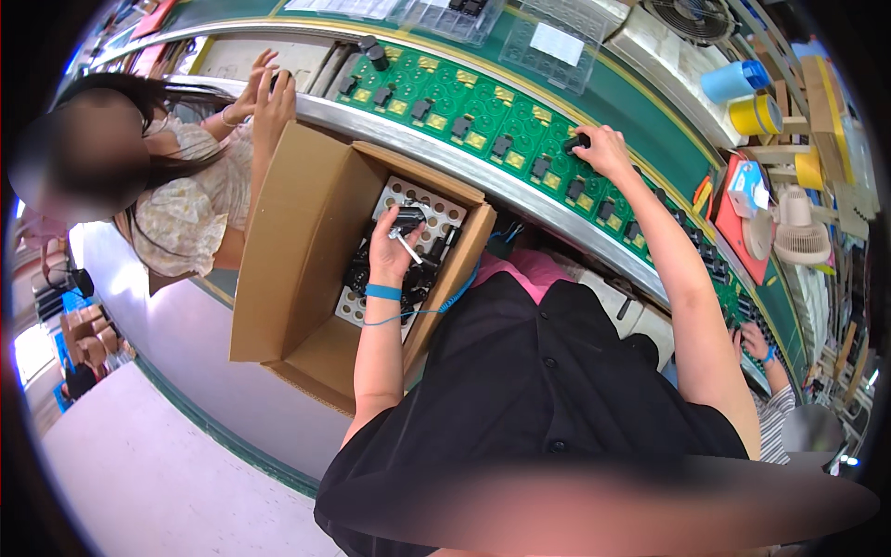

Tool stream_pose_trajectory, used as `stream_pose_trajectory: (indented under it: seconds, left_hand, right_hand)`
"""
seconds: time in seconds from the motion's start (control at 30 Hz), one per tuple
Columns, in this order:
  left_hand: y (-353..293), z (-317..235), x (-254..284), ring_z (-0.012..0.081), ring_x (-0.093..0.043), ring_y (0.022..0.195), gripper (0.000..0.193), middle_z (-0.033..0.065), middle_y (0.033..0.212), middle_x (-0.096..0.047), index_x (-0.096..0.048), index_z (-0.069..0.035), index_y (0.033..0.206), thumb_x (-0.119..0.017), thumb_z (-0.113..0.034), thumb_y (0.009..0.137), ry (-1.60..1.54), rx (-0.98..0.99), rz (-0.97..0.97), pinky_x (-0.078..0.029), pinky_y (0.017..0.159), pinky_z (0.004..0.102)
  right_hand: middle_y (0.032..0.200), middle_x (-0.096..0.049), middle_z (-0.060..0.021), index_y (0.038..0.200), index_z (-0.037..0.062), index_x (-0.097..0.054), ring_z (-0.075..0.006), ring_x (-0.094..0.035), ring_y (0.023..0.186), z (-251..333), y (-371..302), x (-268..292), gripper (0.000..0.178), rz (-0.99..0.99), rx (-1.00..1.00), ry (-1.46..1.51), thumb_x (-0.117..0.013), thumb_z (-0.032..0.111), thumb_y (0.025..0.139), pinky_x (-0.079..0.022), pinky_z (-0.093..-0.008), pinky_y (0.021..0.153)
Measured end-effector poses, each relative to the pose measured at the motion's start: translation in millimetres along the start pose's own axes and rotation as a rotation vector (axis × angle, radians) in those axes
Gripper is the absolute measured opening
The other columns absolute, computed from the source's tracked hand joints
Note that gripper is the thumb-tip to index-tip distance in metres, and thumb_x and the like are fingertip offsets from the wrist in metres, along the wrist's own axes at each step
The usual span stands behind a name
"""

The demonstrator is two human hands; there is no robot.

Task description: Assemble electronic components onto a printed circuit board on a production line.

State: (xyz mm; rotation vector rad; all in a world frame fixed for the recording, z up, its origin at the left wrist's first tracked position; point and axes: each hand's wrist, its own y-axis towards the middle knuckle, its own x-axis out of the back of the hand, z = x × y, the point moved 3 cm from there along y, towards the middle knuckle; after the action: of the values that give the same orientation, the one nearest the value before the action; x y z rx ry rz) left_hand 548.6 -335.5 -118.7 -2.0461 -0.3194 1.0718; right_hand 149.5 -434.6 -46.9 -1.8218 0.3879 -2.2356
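My right hand [608,153] is over the long row of green circuit boards [483,104], its fingers closed on a black cylindrical component [576,143], probably a capacitor. The component is at the board's surface; whether it is seated there I cannot tell. Above the open cardboard box [297,241], my left hand [388,252] is closed around several black cylinders [406,219]. A thin white strip or stick [406,245] juts out beside its fingers. Beneath that hand, a white tray with round holes [447,212] lies in the box with more black cylinders on it.
A blue wrist strap [382,291] on my left arm trails a cord across the box edge. To the left, a co-worker's hands [267,97] hold a small dark piece. Another co-worker's hand [756,343] is far right. Clear plastic trays [548,51] lie beyond the boards.
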Motion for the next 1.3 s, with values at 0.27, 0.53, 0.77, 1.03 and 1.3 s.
stream_pose_trajectory:
  seconds: [0.27,0.53,0.77,1.03,1.3]
  left_hand:
    - [17.8,15.8,33.5,0.0219,-0.057,0.088,0.040,0.0104,0.103,-0.053,-0.058,-0.001,0.098,-0.075,-0.024,0.071,1.164,-0.565,-0.367,-0.048,0.071,0.0310]
    - [16.1,14.0,21.2,0.0310,-0.050,0.098,0.041,0.0163,0.104,-0.053,-0.061,-0.002,0.096,-0.078,-0.023,0.065,1.498,-0.721,-0.325,-0.040,0.087,0.0383]
    - [8.6,24.9,23.4,0.0135,-0.059,0.066,0.045,0.0060,0.088,-0.062,-0.059,0.001,0.101,-0.072,-0.034,0.076,0.775,-0.253,-0.357,-0.046,0.051,0.0243]
    - [-5.5,10.5,2.6,0.0141,-0.062,0.066,0.039,0.0045,0.084,-0.065,-0.060,-0.008,0.094,-0.064,-0.044,0.080,0.070,0.058,-0.141,-0.046,0.043,0.0207]
    - [-37.4,-5.9,-57.4,0.0168,-0.064,0.066,0.039,0.0067,0.083,-0.066,-0.060,-0.007,0.091,-0.056,-0.045,0.085,-0.141,0.177,0.241,-0.048,0.043,0.0231]
  right_hand:
    - [0.087,-0.065,-0.0132,0.102,0.0103,-0.065,-0.0282,-0.057,0.090,0.9,4.6,0.9,0.037,-0.044,-0.020,-0.081,-0.068,0.029,0.070,-0.042,-0.0401,0.077]
    - [0.085,-0.066,-0.0139,0.089,0.0085,-0.070,-0.0287,-0.059,0.086,2.3,15.5,4.5,0.034,-0.005,-0.124,-0.094,-0.068,0.037,0.069,-0.040,-0.0408,0.076]
    - [0.069,-0.063,-0.0140,0.071,0.0048,-0.066,-0.0275,-0.060,0.080,1.8,-0.9,-7.0,0.036,-0.088,-0.005,-0.211,-0.069,0.041,0.071,-0.039,-0.0400,0.072]
    - [0.087,-0.064,-0.0107,0.089,0.0061,-0.064,-0.0264,-0.057,0.089,33.5,-16.9,7.1,0.035,-0.165,0.191,-0.265,-0.065,0.039,0.075,-0.040,-0.0394,0.074]
    - [0.109,-0.059,-0.0099,0.115,0.0091,-0.056,-0.0269,-0.055,0.102,183.8,-58.5,23.8,0.036,0.016,0.717,0.552,-0.062,0.018,0.080,-0.043,-0.0367,0.089]
